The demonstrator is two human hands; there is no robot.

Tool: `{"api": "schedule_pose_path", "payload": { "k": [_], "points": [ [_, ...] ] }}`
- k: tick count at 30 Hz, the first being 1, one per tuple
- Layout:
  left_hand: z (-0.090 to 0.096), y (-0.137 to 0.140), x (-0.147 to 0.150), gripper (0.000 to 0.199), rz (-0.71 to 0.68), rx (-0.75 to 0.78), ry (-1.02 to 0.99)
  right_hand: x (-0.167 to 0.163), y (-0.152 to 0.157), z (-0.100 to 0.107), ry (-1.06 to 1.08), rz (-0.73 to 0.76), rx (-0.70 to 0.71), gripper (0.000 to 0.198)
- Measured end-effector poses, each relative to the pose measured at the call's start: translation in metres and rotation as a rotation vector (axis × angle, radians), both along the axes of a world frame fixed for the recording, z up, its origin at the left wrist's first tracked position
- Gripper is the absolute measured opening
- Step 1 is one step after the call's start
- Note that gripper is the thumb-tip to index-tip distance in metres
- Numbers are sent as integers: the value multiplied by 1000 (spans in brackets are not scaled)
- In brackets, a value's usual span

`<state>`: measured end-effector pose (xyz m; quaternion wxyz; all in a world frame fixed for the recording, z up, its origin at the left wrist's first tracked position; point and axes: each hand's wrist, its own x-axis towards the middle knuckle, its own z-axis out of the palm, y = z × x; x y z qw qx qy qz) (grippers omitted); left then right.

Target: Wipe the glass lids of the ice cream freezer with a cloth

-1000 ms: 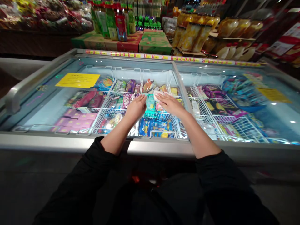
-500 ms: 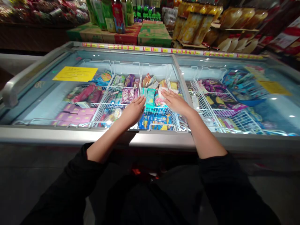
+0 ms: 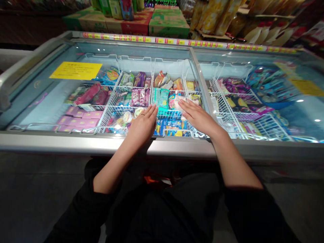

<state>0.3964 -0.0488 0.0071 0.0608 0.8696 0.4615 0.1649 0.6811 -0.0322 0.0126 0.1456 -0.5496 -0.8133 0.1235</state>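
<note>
My left hand (image 3: pixel 143 123) lies flat above the front of the chest freezer's glass lid (image 3: pixel 98 92), fingers stretched and close together, with a ring on one finger. Nothing shows in it. To its right, my right hand (image 3: pixel 198 116) presses a white cloth or tissue (image 3: pixel 180 104) down under its fingers. The cloth is mostly covered by the hand, so its full shape is hidden. Below the glass, between the hands, a turquoise packet (image 3: pixel 164 98) and blue packets (image 3: pixel 174 127) sit in white wire baskets (image 3: pixel 108 113).
A metal rim (image 3: pixel 76 143) runs along the freezer's front. A frame bar (image 3: pixel 202 81) divides the lid right of centre. A yellow notice (image 3: pixel 76 70) is on the left pane. Cartons (image 3: pixel 168 22) with bottles and jars (image 3: pixel 212 17) stand behind the price strip (image 3: pixel 141 39).
Both hands have come slightly closer to the freezer's front edge. My right hand has shifted a little to the right with the white cloth. The camera view has tipped downward.
</note>
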Motion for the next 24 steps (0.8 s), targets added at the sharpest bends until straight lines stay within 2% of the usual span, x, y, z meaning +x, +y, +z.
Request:
{"api": "schedule_pose_path", "payload": {
  "k": [2,4,7,9,12,16,20,24],
  "points": [
    [-3,1,0,55,2,12,-24,-15,6,-1,-7,-4,13,57],
    [-6,2,-1,55,-1,26,-43,-34,2,-1,0,67,13,57],
    [-8,3,-2,55,-2,36,-53,-53,-22,3,36,202,-6,55],
    [-8,2,-2,55,1,32,-53,-49,-40,7,60,255,-31,54],
    [-6,1,-1,54,7,22,-53,-26,-55,11,75,226,-75,53],
    [-5,1,-1,54,7,24,-63,-8,-44,8,85,76,-40,56],
    [-8,2,-2,53,-2,44,-84,-36,-33,1,95,47,11,59],
    [-9,2,-2,55,-2,55,-85,-62,-49,2,136,204,-37,57]
  ]
}}
